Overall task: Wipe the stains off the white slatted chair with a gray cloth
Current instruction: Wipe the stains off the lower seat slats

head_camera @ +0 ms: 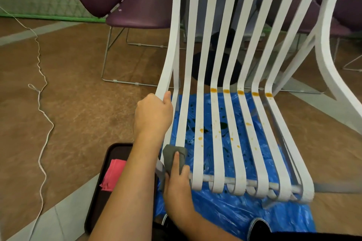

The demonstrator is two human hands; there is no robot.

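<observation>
The white slatted chair (219, 115) fills the middle and right of the head view. Orange stains (240, 92) run in a row across the bend of its right slats, and smaller orange spots dot the seat slats. My left hand (153, 112) grips the leftmost slat at the bend. My right hand (177, 177) holds the gray cloth (170, 157) against the front part of the second slat from the left, one finger lying along the cloth.
A blue plastic sheet (235, 209) lies under the chair. A dark tray (101, 197) with a pink cloth (113, 174) sits on the floor at the left. Purple chairs (137, 6) stand behind. A white cord (42, 115) trails over the brown floor.
</observation>
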